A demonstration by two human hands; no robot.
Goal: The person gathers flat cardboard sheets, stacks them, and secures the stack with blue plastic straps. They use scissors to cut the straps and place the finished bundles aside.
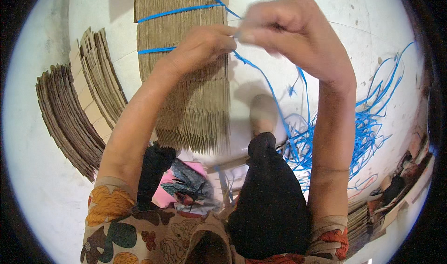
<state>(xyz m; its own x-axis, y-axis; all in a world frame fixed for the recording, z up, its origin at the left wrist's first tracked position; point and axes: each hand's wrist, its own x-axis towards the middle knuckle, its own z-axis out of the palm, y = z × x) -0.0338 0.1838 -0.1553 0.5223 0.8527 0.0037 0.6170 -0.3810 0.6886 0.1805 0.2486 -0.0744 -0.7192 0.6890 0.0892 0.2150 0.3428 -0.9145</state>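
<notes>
A tall stack of flat brown cardboard (186, 89) stands on the floor before me. One blue plastic strap (181, 12) runs across its far part, its loose ends crossing at the right edge. A second blue strap (156, 50) crosses the stack nearer to me and passes under my left hand. My left hand (205, 45) is closed over the stack's right edge, pinching this strap. Beside it, my right hand (288, 26) is closed in a pinch on the same strap, fingertips meeting the left ones; it is slightly blurred. From the hands the strap trails down to the right.
A tangled heap of blue strap (363, 136) lies on the floor at the right. More cardboard stacks (67, 115) stand at the left. Near my feet is a pink item with dark cloth (186, 182). Further cardboard (358, 224) lies at the lower right.
</notes>
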